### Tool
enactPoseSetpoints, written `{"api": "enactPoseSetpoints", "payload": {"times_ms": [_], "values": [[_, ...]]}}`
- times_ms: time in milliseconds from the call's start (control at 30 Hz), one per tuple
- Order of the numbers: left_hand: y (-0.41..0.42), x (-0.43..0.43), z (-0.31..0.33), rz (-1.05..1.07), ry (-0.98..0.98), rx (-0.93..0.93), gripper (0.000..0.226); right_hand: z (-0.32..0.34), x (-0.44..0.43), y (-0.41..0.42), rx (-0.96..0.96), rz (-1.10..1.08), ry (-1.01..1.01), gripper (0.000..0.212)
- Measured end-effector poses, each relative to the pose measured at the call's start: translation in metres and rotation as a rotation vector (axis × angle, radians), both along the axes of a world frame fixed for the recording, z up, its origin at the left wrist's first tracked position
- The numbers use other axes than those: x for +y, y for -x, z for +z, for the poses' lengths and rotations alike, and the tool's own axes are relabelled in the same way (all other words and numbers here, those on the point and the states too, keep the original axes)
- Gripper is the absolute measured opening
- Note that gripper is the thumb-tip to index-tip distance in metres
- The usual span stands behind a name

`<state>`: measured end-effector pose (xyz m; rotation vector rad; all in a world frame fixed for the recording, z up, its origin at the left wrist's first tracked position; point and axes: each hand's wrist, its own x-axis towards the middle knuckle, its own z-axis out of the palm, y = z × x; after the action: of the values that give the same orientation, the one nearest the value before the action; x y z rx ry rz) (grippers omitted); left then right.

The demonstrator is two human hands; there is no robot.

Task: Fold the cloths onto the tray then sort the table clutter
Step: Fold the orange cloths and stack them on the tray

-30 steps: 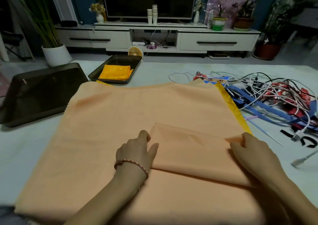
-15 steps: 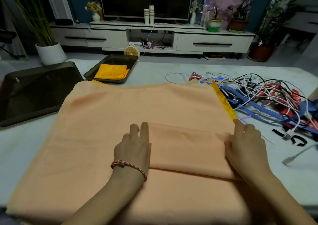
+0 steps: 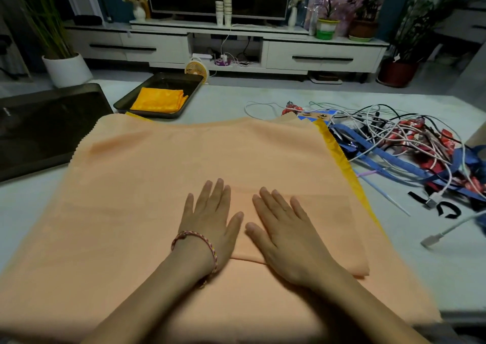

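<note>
A small folded peach cloth (image 3: 320, 228) lies on a large peach cloth (image 3: 163, 175) spread over the table. My left hand (image 3: 210, 220) and my right hand (image 3: 284, 233) press flat on the folded piece, side by side, fingers straight. A yellow cloth edge (image 3: 342, 159) shows under the large cloth's right side. A dark tray (image 3: 184, 80) at the back holds a folded yellow cloth (image 3: 159, 102).
A bigger dark tray (image 3: 44, 127) lies at the left. A tangle of white cables, blue straps and red packets (image 3: 410, 149) covers the table's right side, with a loose white plug (image 3: 434, 237) near its front. Beyond the table stand a TV cabinet and potted plants.
Both hands have slid from the folded piece's outer edges to its middle and now lie flat next to each other. The fold is pressed down flatter.
</note>
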<state>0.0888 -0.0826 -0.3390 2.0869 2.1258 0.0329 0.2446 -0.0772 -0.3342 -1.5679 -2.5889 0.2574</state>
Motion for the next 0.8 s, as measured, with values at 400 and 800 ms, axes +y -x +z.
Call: {"api": "enactPoseSetpoints", "payload": {"times_ms": [400, 800], "values": [[0.007, -0.001, 0.017, 0.205, -0.058, -0.187, 0.084, 0.003, 0.005, -0.054, -0.113, -0.197, 0.086, 0.086], [0.030, -0.021, 0.064, -0.096, -0.237, -0.861, 0.030, 0.061, 0.020, -0.033, 0.662, 0.030, 0.170, 0.082]]}}
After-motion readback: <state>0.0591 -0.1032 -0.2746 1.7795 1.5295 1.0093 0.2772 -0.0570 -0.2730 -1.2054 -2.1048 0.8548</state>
